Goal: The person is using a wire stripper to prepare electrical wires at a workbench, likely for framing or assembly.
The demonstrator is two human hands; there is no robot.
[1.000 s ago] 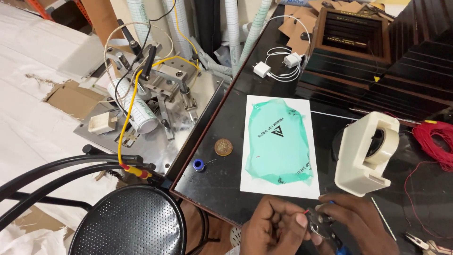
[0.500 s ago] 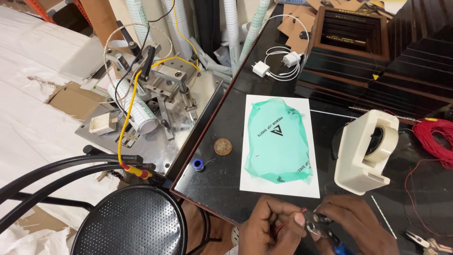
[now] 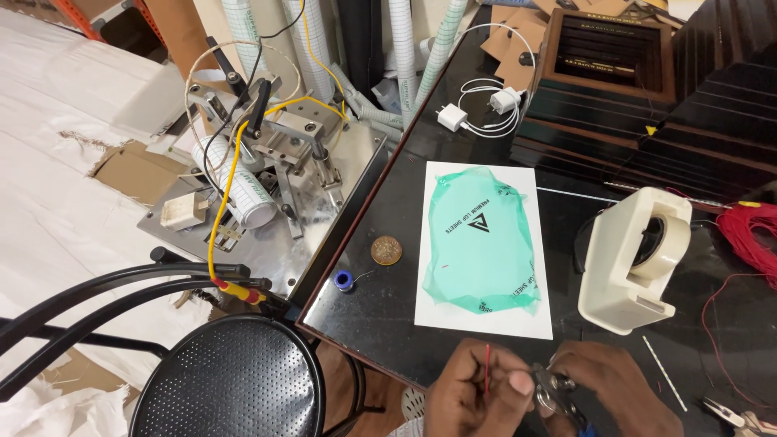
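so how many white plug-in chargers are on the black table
2: both white plug-in chargers sit at the far edge of the glossy black table, one left of the other, their white cables coiled beside them. More may be hidden.

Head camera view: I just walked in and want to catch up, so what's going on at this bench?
A person sits at a glossy black table. The left hand pinches a short red wire upright, while the right hand holds small metal pliers against it. Just beyond lie a green plastic sheet on white paper, a cream tape dispenser and a coin.
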